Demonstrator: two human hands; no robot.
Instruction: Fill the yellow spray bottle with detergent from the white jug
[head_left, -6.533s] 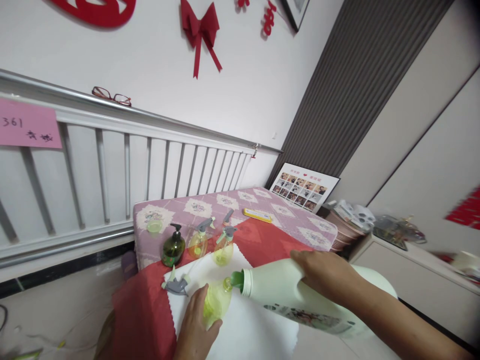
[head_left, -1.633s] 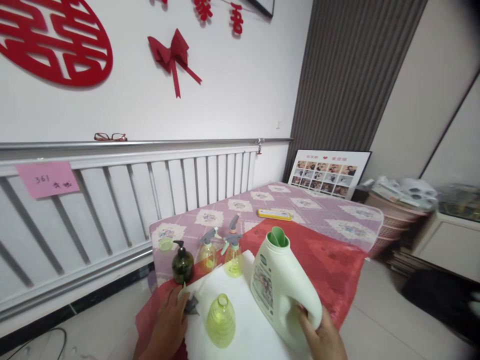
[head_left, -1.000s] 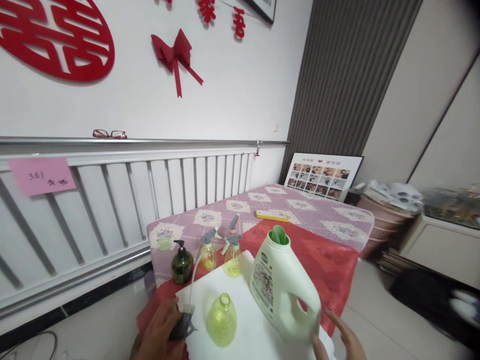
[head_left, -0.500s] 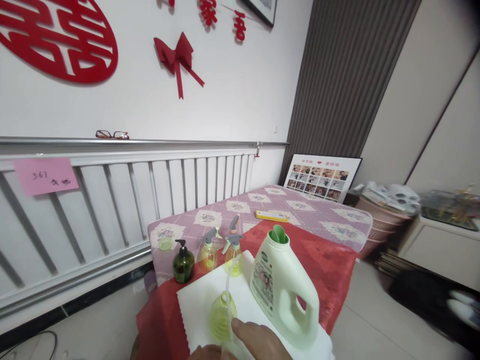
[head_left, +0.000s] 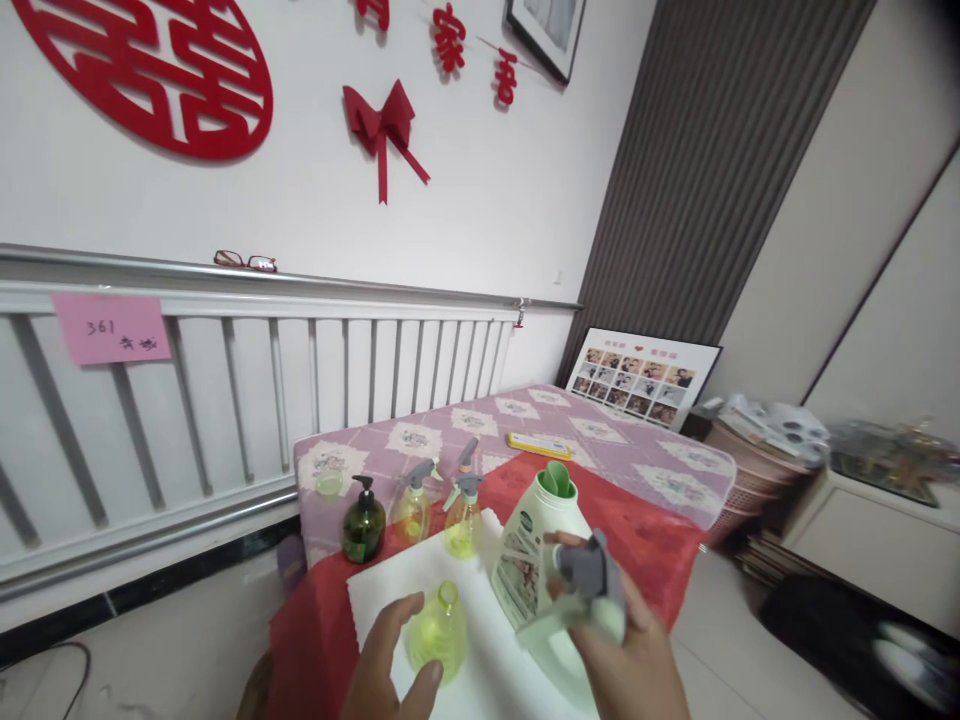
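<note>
A see-through yellow-green bottle [head_left: 442, 632] with an open neck stands on a white cloth [head_left: 480, 690]. Beside it is my left hand [head_left: 386, 665], thumb and fingers apart around its left side; whether they touch it I cannot tell. My right hand [head_left: 634, 645] grips a grey and pale green trigger spray head [head_left: 589, 575], slightly blurred. Behind that hand stands a large pale green detergent jug [head_left: 536, 530], its mouth uncapped and its handle partly hidden. Two spray bottles with grey trigger tops, one nearer [head_left: 463, 525] and one to its left [head_left: 415, 510], stand behind the yellow-green bottle.
A dark green pump bottle [head_left: 364, 525] stands at the left, near a small pale green lid [head_left: 328, 483]. A yellow flat case [head_left: 538, 444] lies farther back on the floral tablecloth [head_left: 469, 422]. Red cloth [head_left: 660, 540] covers the near part. A white radiator [head_left: 255, 400] runs along the wall.
The pale tube that stood by the yellow-green bottle's neck is gone from there. My right hand has moved up and right with the spray head, in front of the jug. My left hand has opened beside the bottle.
</note>
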